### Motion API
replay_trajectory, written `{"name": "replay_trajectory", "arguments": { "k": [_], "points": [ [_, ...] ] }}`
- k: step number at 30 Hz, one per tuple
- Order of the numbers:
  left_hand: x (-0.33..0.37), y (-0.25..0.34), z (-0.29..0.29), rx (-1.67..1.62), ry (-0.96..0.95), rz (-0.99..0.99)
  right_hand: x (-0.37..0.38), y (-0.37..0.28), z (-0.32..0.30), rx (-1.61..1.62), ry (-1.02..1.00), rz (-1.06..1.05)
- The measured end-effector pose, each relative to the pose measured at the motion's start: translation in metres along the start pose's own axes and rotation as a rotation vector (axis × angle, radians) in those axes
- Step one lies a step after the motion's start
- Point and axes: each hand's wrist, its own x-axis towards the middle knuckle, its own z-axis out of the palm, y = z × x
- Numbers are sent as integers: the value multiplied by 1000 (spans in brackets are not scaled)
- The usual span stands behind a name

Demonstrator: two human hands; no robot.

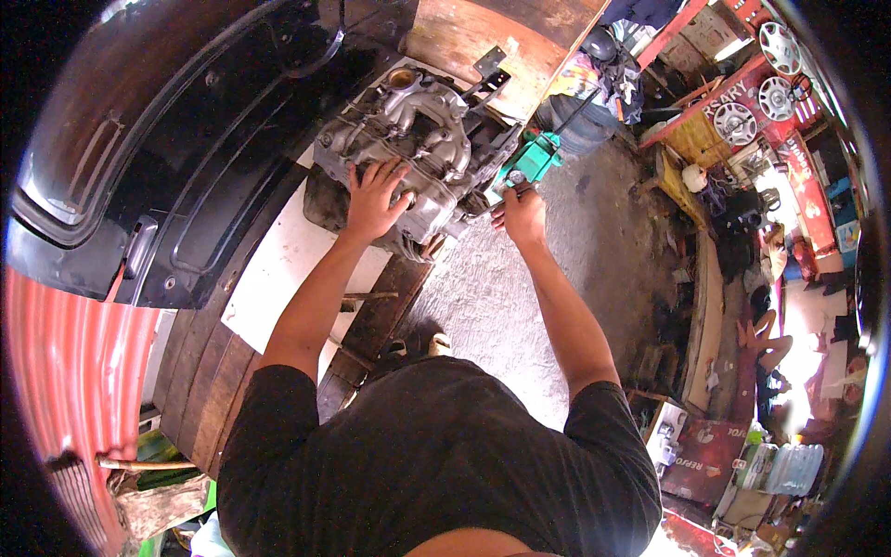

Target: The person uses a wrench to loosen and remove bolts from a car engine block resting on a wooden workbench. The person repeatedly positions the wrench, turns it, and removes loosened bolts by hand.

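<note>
Engine [413, 148]: far centre. Left hand [378, 200] rests spread upon it; right hand [522, 213], apart, appears clamped on a metal tool [517, 175]. Probable step: fastener work. Next, seat tool squarely before turning.

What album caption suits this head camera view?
Left hand spread on a grey metal engine, right hand curled beside it.

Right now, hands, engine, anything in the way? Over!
Left hand spread on engine. Right hand closed around what looks like a metal tool. Green object just beyond, possibly crowding it.
</note>
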Motion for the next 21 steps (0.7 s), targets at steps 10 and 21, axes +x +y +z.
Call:
{"name": "replay_trajectory", "arguments": {
  "k": [10,21],
  "points": [
    [-1,-1,2,-14,-2,-25,-6,-2,-6,134,-36,26],
    [-1,-1,4,5,-9,-27,5,3,-11,87,-101,9]
  ]
}}
